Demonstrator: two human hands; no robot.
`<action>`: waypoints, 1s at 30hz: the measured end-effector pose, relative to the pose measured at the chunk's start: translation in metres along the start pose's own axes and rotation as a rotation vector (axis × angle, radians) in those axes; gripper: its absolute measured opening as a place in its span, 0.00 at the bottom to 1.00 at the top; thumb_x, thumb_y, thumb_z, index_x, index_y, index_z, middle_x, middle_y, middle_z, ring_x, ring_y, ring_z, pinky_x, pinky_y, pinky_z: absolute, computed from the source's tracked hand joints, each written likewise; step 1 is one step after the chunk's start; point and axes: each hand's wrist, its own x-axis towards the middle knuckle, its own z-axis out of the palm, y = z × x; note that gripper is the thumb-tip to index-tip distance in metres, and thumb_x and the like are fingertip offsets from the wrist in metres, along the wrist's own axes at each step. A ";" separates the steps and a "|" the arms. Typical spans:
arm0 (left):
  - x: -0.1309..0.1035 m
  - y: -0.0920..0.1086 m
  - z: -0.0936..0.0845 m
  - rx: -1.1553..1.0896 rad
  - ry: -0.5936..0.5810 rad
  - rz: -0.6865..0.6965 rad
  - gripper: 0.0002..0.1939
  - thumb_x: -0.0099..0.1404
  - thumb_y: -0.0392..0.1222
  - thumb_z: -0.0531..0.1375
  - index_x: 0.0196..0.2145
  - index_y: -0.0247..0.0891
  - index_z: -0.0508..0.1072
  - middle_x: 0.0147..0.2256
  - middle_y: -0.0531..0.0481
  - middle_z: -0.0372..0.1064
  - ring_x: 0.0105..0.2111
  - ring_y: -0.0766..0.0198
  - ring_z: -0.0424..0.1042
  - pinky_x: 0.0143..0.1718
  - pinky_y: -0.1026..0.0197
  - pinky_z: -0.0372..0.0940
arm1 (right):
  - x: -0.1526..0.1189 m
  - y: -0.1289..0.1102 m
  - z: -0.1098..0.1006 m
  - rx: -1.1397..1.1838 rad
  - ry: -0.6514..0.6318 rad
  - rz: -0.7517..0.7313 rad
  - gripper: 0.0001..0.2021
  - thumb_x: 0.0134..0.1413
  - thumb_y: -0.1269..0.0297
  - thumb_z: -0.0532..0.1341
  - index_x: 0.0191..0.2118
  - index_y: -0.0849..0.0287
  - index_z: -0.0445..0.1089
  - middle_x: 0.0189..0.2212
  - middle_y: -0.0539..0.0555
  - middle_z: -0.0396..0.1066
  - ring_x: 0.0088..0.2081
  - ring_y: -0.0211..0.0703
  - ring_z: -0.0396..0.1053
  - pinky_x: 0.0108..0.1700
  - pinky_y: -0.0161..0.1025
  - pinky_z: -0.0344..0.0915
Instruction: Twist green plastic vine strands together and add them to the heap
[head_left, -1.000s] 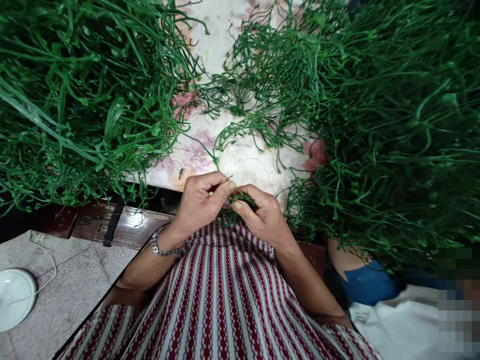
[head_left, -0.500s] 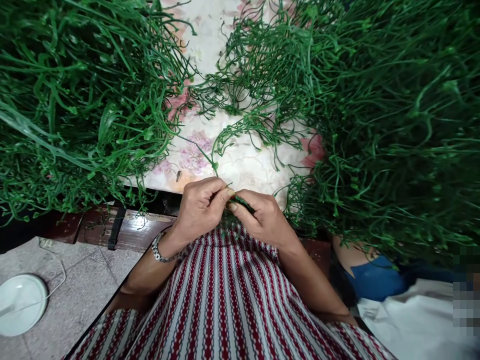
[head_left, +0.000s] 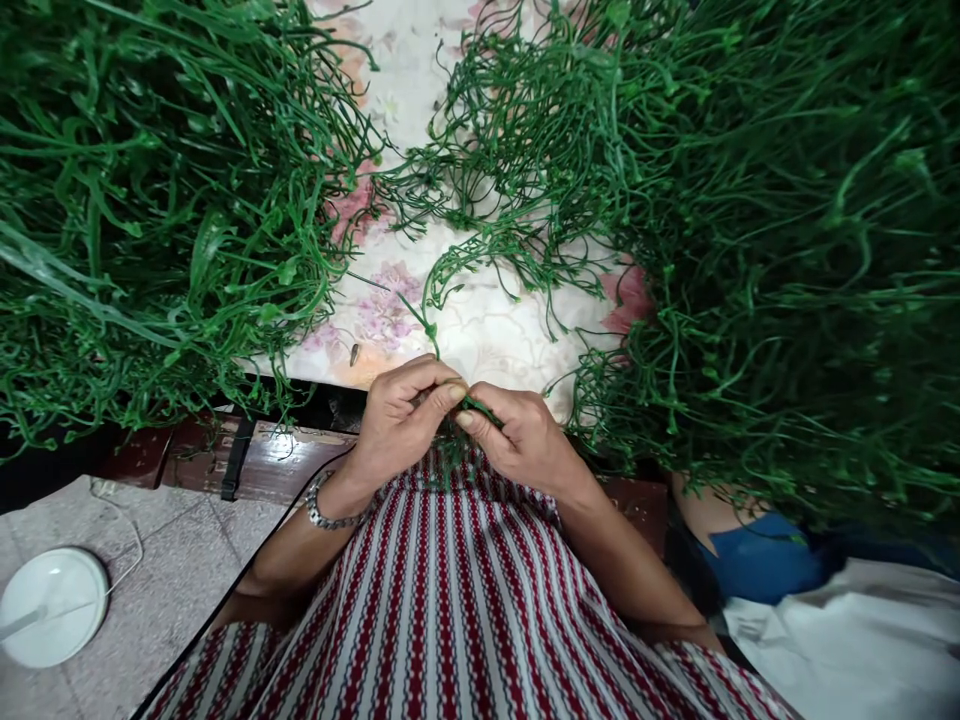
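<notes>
Left hand point(head_left: 397, 415) & right hand point(head_left: 525, 440): fingertips pinching one green stem point(head_left: 420, 325), near edge of floral cloth point(head_left: 480, 330); stem heaps point(head_left: 750, 250) left/right.

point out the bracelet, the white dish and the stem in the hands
bracelet point(head_left: 328, 516): head view, on the metal links at the left wrist.
white dish point(head_left: 54, 606): head view, on the middle of its round face, on the floor.
stem point(head_left: 475, 405): head view, on the green bit between both thumbs.

**Hands at the green stems**

Left hand point(head_left: 397, 415) and right hand point(head_left: 521, 440) meet fingertip to fingertip, pinching a thin green stem point(head_left: 480, 408) over a striped garment point(head_left: 450, 590). Heaps of green stems point(head_left: 750, 250) flank a floral cloth point(head_left: 480, 320). White disc point(head_left: 52, 605) on floor.
</notes>
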 end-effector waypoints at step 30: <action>0.008 0.017 0.007 -0.876 -0.025 -0.354 0.16 0.51 0.46 0.65 0.18 0.34 0.65 0.09 0.59 0.46 0.13 0.74 0.48 0.21 0.67 0.53 | 0.005 0.012 -0.002 0.400 -0.206 -0.190 0.15 0.60 0.62 0.51 0.27 0.65 0.67 0.20 0.49 0.63 0.22 0.30 0.60 0.26 0.27 0.57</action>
